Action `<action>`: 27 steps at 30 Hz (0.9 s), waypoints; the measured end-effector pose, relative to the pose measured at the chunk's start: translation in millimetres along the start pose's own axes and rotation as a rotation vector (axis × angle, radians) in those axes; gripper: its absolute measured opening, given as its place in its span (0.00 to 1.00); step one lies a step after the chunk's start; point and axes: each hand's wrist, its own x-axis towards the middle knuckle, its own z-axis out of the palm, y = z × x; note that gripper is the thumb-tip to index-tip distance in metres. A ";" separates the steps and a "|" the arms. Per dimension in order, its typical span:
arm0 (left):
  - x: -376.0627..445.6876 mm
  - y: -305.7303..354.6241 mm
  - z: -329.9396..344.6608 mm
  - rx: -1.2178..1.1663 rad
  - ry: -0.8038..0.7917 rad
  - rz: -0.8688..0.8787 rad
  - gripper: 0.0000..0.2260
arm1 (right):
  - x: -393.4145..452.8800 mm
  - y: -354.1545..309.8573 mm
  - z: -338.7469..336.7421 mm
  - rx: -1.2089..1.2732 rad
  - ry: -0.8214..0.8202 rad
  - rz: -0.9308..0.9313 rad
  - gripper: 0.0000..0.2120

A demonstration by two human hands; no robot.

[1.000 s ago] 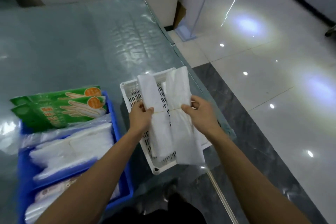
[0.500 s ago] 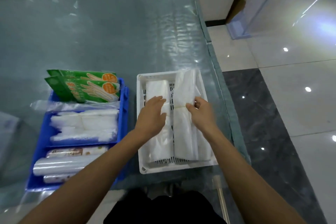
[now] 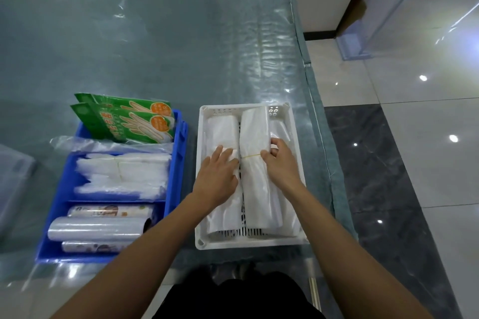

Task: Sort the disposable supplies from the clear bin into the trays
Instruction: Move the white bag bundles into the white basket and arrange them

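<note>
Bundles [image 3: 260, 171] of white bags are both down in the white tray [image 3: 202, 176] now, side by side lengthwise. Your left hand [image 3: 216, 181] lies flat and spread on the left bundle, and your right hand [image 3: 281, 163] pinches the right one at its rubber band [image 3: 251, 156]. I'd press them flat and square to the walls before letting go, since that thin film is slippery and springy. The blue tray [image 3: 178, 163] has glove packs [image 3: 129, 124], clear bags and rolls [image 3: 96, 228].
</note>
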 end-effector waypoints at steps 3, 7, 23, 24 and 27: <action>-3.3 -5.6 1.8 -0.005 0.029 0.008 0.21 | 3.2 -2.3 11.9 -0.066 0.014 -0.028 0.13; -4.2 -12.6 4.9 -0.017 0.056 0.032 0.22 | 0.1 -0.7 22.5 -0.155 0.057 -0.077 0.07; 11.7 -4.1 13.6 0.075 0.055 0.515 0.20 | -75.6 39.9 19.9 -0.377 0.273 0.002 0.24; 12.8 -6.5 15.5 0.075 0.044 0.513 0.20 | -79.6 39.5 20.8 -0.344 0.277 0.035 0.24; 15.0 -16.1 19.6 0.073 0.048 0.535 0.21 | -80.6 37.9 21.1 -0.253 0.300 0.132 0.27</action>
